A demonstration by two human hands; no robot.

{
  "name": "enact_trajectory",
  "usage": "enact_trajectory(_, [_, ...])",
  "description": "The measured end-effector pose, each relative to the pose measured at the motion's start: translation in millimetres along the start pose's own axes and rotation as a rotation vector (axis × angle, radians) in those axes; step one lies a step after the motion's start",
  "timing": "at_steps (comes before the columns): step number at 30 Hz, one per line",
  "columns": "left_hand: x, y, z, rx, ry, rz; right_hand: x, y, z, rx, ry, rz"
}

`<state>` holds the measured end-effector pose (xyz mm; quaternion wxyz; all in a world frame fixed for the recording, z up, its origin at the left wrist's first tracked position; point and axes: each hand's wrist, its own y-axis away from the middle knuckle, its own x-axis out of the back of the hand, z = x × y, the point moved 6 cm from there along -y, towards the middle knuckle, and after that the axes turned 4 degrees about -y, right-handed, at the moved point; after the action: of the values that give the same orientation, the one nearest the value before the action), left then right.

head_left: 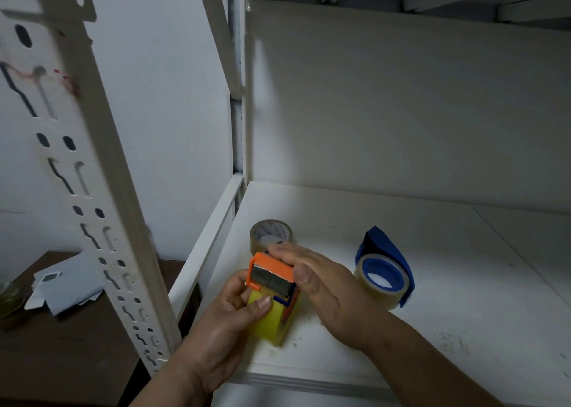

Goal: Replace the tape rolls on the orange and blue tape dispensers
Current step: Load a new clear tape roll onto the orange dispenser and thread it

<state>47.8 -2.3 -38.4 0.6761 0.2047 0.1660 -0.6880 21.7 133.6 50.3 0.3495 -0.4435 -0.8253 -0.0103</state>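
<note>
both hands are on the orange dispenser (269,272), held just above the front of the white shelf (432,283). the left hand (228,323) grips it from below and from the left, its thumb curled onto the yellow roll (268,323) mounted in the dispenser. the right hand (318,280) lies over the top and right side, fingers bent around the orange head, thumb pointing toward the camera. between the two hands the dark roller or blade bar of the dispenser shows, with a bit of blue plastic under it.

behind the hands, near the shelf's left edge, a clear roll (271,235) stands on its side, partly hidden by the right fingers. to the right, well apart from the hands, the blue dispenser (384,261) rests on the shelf with a clear tape roll on its blue hub, facing the camera.

small scraps dot the shelf around the front. a slotted white post (92,172) rises at the left, and beyond it a dark table (61,345) carries some white papers (66,286).
</note>
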Motion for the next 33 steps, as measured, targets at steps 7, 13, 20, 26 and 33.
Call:
enact_trajectory(7, [1.1,-0.9,-0.8,0.010,-0.017,0.001,9.6,-6.7,32.1,-0.208,0.017,-0.029])
enact_trajectory(13, [5.5,-1.4,-1.2,0.011,-0.045,0.013,-0.7,-8.9,-0.3,-0.030,-0.068,-0.025])
enact_trajectory(20, [3.8,-2.2,-2.8,0.019,-0.021,0.006,3.9,-10.5,28.0,-0.074,0.197,-0.110])
enact_trajectory(26, [5.6,-4.0,-0.4,0.013,-0.010,0.009,-1.3,-2.4,21.4,0.000,0.080,-0.033])
enact_trajectory(33, [1.9,-8.4,3.2,0.034,-0.023,0.005,19.3,-13.3,31.1,-0.159,0.021,0.033])
